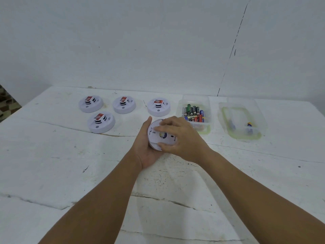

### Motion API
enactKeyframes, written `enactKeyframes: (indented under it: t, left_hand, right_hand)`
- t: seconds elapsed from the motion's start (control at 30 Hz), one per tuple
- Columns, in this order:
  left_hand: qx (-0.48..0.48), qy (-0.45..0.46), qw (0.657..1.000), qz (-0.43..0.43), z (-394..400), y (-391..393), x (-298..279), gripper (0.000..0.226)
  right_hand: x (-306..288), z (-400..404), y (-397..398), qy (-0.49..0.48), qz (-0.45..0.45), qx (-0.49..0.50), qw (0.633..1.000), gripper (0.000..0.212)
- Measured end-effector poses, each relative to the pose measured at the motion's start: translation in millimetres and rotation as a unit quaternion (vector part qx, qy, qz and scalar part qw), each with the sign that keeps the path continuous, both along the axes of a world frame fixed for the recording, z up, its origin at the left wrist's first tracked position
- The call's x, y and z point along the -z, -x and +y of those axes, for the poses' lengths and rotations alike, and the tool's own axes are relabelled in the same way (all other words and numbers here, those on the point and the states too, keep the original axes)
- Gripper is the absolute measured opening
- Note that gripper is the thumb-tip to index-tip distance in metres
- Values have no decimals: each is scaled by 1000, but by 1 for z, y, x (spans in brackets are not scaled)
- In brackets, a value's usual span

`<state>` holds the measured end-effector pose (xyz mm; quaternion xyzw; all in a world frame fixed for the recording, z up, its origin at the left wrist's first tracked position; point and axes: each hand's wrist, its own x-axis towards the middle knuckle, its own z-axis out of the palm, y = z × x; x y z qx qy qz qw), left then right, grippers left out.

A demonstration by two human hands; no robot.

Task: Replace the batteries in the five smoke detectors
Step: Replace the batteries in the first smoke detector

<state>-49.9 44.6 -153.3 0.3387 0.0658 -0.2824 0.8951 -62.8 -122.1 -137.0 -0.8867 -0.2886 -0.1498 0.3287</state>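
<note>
A round white plastic smoke detector (158, 136) is held just above the scuffed white worktop (70, 164), its flat back turned toward the camera, with a small opening near the middle showing something yellow and blue inside. The left hand (146, 148) cups it from below and the left, thumb up along the rim. The right hand (177, 138) lies over its back from the right, fingertips and thumb pinching the back plate's edges. Both forearms reach forward from the near edge. Beyond, four more round white smoke detectors (101, 122) rest face up on the worktop. To the right stands a clear plastic tub of assorted batteries (194, 112), and farther right another clear tub (241, 120) holding a few batteries.
</note>
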Motion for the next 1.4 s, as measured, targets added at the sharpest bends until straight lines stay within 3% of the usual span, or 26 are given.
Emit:
enactKeyframes:
  t: [0.27, 0.5, 0.67, 0.93, 1.17, 1.4]
  left_hand:
    - [4, 0, 1000, 7, 1, -2, 2, 65]
    - [-4, 1, 1000, 5, 1, -2, 0, 63]
    - [-2, -5, 1000, 2, 0, 0, -2, 62]
    - [-5, -29, 999, -12, -2, -1, -1, 56]
    - [-13, -51, 998, -19, -2, 1, -1, 59]
    - [-14, -58, 998, -15, -4, 3, -4, 55]
  right_hand:
    - [-1, -1, -5, 12, 36, 4, 999, 45]
    - [-3, -2, -7, 73, -15, -15, 997, 37]
    - [-7, -5, -6, 69, -4, -11, 998, 37]
    - [-9, 0, -2, 57, 4, 54, 997, 53]
    - [-13, -6, 2, 49, 42, 24, 998, 64]
    - [-6, -14, 2, 6, 79, 21, 997, 62]
